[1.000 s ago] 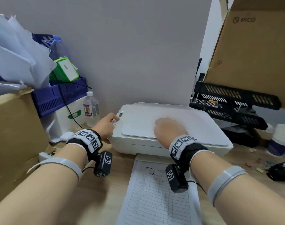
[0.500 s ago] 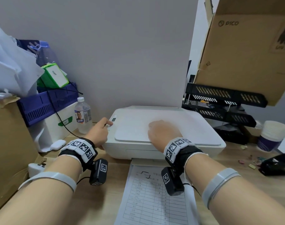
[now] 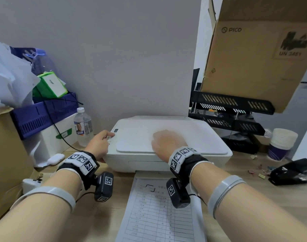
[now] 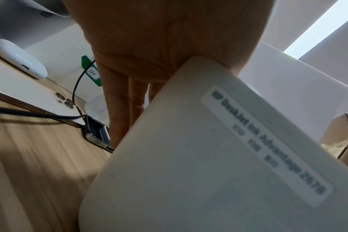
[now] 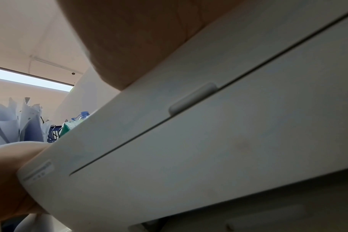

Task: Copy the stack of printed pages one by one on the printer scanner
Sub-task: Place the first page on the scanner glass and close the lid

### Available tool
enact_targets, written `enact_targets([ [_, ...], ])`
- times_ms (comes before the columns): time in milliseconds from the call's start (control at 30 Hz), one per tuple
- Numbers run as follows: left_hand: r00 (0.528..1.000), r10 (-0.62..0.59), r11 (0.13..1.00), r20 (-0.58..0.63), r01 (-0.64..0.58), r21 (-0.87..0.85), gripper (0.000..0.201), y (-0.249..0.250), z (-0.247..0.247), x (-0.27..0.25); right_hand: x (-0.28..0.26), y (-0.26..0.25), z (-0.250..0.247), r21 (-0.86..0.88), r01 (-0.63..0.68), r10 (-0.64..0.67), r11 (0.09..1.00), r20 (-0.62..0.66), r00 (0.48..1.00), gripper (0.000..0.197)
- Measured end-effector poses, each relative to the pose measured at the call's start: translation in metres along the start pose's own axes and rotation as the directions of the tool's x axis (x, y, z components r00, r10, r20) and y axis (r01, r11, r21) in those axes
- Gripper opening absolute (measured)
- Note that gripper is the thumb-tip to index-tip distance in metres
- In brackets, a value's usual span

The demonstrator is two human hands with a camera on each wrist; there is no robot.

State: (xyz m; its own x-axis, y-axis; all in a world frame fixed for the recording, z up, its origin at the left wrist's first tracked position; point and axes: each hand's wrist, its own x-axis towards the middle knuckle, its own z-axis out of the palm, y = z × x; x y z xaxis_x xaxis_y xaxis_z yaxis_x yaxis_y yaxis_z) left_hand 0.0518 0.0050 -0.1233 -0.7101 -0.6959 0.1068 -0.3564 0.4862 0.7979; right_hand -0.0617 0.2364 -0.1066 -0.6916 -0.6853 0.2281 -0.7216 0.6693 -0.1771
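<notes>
Office desk corner: desktop printer (image 3: 166, 147), black stacked letter trays (image 3: 231, 112), heavy-duty stapler (image 3: 290, 173), cardboard boxes (image 3: 257, 49) (one marked PICO), loose paperwork piles (image 3: 7, 72).

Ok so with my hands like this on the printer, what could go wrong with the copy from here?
1. Your right hand rests flat on the closed scanner lid; lifting off too early could let the page underneath shift, if one is loaded.
2. Your left hand is at the control panel, where a slip may hit the wrong button.
3. The printed page lies right at the printer's front, so fresh output might mix with it.
</notes>
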Motion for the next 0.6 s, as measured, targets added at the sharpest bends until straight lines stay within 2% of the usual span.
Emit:
enact_targets([
  [267, 0.996, -0.082, 0.991, 0.02, 0.084, -0.103, 0.045, 0.0, 0.002, -0.002, -0.001, 0.0, -0.003, -0.027, 0.013, -0.012, 1.0, 0.037, 0.999, 0.052],
  [600, 0.994, -0.104, 0.981, 0.045, 0.11, -0.16, 0.042, -0.002, 0.0, 0.0, -0.008, 0.002, -0.02, 0.049, 0.059, -0.064, 0.997, 0.105, 0.992, 0.082],
])
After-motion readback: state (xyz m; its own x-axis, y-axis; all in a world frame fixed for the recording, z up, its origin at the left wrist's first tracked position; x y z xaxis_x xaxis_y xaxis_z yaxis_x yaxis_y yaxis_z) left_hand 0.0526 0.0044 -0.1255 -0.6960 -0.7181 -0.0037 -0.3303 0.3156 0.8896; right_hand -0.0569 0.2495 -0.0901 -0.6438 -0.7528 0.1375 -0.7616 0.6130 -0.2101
